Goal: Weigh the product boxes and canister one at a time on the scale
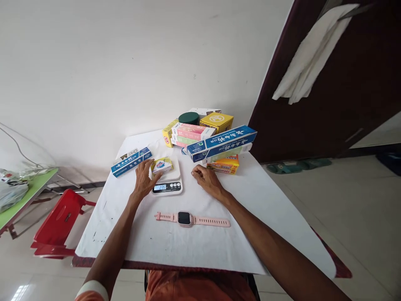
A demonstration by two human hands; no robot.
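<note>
A small yellow and white soap box (162, 165) lies on the white digital kitchen scale (176, 174), whose display is lit. My left hand (144, 179) is at the box's left side, fingers and thumb apart; whether the thumb touches the box I cannot tell. To the right of the scale, my right hand (208, 180) rests near the tabletop with its fingers curled in and no object showing in them. Beyond my left hand lies a blue toothpaste box (131, 161). A pink smartwatch (184, 218) is stretched out flat in front of the scale.
Behind my right hand is a pile with long blue toothpaste boxes (222, 143), pink boxes (192, 131), a yellow box (216, 121), an orange box (230, 164) and a dark green lid (188, 118). A red chair (59, 219) stands left of the white-covered table (250, 234).
</note>
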